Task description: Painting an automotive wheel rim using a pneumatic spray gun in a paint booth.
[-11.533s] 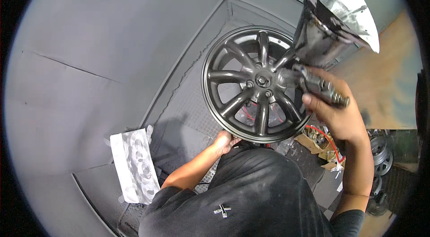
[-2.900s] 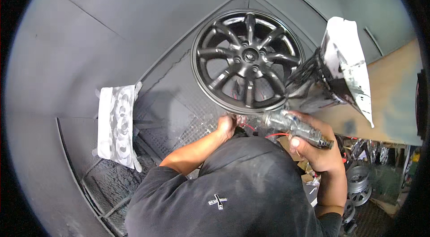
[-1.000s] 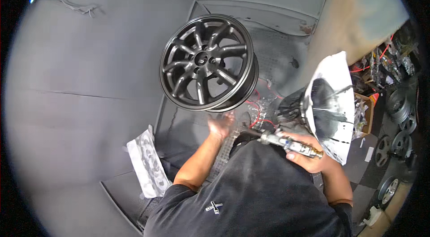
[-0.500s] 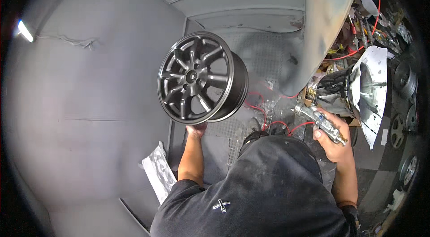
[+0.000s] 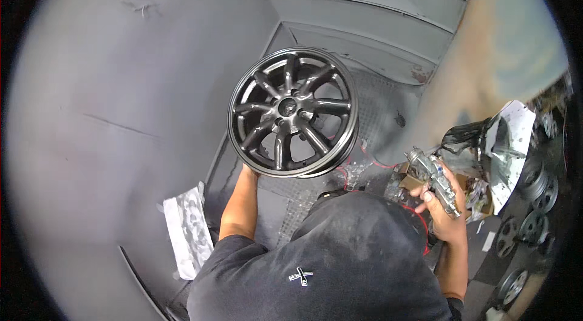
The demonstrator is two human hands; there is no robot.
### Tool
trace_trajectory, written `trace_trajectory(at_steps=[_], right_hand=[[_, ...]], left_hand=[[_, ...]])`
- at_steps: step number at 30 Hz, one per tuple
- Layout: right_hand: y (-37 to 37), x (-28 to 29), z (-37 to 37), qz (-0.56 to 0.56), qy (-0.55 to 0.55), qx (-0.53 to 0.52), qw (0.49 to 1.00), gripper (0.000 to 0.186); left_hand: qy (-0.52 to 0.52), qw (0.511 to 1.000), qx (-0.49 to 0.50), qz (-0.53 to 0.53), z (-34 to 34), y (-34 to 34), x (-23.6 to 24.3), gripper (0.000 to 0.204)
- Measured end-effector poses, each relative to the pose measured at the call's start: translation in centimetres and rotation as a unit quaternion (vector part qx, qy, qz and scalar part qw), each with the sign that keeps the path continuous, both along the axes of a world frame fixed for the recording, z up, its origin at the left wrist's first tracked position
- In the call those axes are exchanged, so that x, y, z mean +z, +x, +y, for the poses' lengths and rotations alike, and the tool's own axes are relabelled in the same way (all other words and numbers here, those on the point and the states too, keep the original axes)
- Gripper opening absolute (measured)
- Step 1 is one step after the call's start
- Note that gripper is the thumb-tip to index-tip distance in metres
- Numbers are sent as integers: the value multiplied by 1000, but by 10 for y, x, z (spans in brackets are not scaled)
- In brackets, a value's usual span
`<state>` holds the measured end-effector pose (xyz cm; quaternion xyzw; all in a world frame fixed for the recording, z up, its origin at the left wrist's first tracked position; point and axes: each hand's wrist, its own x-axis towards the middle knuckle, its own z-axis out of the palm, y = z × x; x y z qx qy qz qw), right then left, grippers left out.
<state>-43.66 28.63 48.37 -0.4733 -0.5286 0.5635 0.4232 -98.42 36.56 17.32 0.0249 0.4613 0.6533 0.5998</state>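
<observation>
A dark grey multi-spoke wheel rim (image 5: pixel 313 105) is held up in front of me, its face tilted toward me. My left hand (image 5: pixel 250 171) supports it from below and behind; the rim hides most of the fingers. To the right, my right hand (image 5: pixel 448 202) is wrapped round a metal spray gun (image 5: pixel 434 181) stained with paint. The gun's nozzle end points up and to the left, apart from the rim. A black paint-stained cup with a wide white paper collar (image 5: pixel 510 154) sits just beyond the gun.
Grey sheeted walls (image 5: pixel 121 127) rise on the left and at the back. A red hose (image 5: pixel 376 160) runs over the spattered floor. More wheel rims (image 5: pixel 534 227) lie at the right, near a cardboard box (image 5: pixel 413 176). A white speckled sheet (image 5: pixel 188 230) leans at the lower left.
The wheel rim has shifted right and turned, so its face shows more fully. My view has swung round. The spray gun stays in my right hand, slightly lower in the picture.
</observation>
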Motion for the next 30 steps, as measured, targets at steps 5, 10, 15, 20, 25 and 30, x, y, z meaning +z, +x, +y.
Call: trace_trajectory(at_steps=[5, 10, 15, 20, 25, 30], right_hand=[[-38, 52, 3, -96, 23, 14, 995, 63], [-67, 87, 15, -130, -21, 117, 984, 64], [-85, 93, 26, -187, -31, 131, 973, 67], [-76, 93, 45, -186, 16, 20, 982, 54], [-70, 92, 30, -208, -15, -14, 978, 60], [-74, 107, 29, -161, -117, 81, 977, 81]], left_hand=[[-5, 1000, -15, 22, -11, -18, -17, 33], [-41, 998, 7, 45, -39, -13, -29, 29], [-81, 991, 56, 88, -61, 48, 1, 30], [-111, 987, 74, 87, -101, 140, 0, 34], [-6, 868, -378, 321, -140, 178, 5, 36], [-170, 945, -278, -11, -102, 119, -16, 28]])
